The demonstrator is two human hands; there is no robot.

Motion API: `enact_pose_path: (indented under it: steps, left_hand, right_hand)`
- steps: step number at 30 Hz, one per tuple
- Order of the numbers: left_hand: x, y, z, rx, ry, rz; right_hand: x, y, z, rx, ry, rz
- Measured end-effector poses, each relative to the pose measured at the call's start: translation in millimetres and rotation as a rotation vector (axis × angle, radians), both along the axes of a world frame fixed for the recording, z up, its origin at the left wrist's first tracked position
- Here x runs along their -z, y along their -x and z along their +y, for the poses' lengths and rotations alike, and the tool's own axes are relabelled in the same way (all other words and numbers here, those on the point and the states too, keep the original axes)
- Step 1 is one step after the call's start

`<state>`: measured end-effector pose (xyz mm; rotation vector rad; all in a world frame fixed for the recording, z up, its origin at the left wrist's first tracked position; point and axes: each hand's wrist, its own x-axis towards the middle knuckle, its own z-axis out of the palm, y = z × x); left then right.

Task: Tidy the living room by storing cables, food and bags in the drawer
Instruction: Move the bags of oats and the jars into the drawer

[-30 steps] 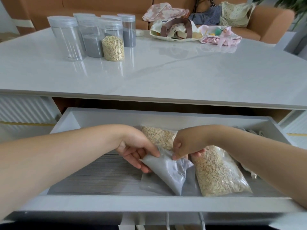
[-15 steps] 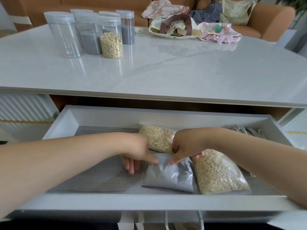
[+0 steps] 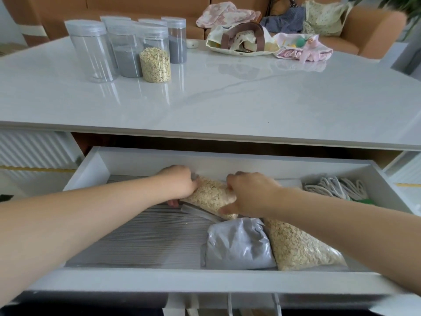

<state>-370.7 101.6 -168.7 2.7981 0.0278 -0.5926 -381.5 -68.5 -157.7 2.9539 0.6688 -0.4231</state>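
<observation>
So the drawer [image 3: 182, 283] was hanging open under the table [image 3: 227, 99], and both hands were on a bag of oats [image 3: 209, 197] at the back wall. The left hand [image 3: 180, 183] had its fingers curled round the left end and the right hand [image 3: 248, 192] gripped the right end. In front lay a grey powder bag [image 3: 237, 245] touching a second oat bag [image 3: 298, 245]. Cables [image 3: 337, 187] sat in the back right corner. Jars [image 3: 155, 62] and cloth bags [image 3: 241, 42] were on the table.
</observation>
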Motion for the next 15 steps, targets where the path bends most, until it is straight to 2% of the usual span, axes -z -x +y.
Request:
enact_pose_path:
  steps: [3,5,7,9,11,13,15]
  left_hand:
    - [13.4,-6.0,-0.6,-0.133,0.216,0.103]
    - [17.7,-6.8,-3.4,-0.132,0.320,0.238]
    - [20.5,-3.8,-8.3,-0.111,0.352,0.310]
    - [18.6,-0.6,-14.8,-0.140,0.359,0.301]
    - [8.8,5.2,-19.0,-0.072,0.232,0.214]
    - [-6.3,9.2,-19.9,0.104,-0.020,0.032]
    - [-22.5,11.2,-20.3,0.183,-0.091,-0.088]
  right_hand:
    - [3.5,-3.2,0.3,-0.049,0.075,-0.042]
    - [0.1,-7.3,-4.2,-0.046,0.116,-0.034]
    - [-1.5,-9.2,-6.5,-0.046,0.158,-0.002]
    - [-0.9,-8.8,-6.7,-0.047,0.172,0.016]
    - [-1.6,-7.2,-5.9,-0.058,0.176,0.020]
    - [-5.7,-5.8,-6.3,-0.059,0.164,0.032]
    - [-15.2,-3.6,-7.4,-0.054,0.119,0.024]
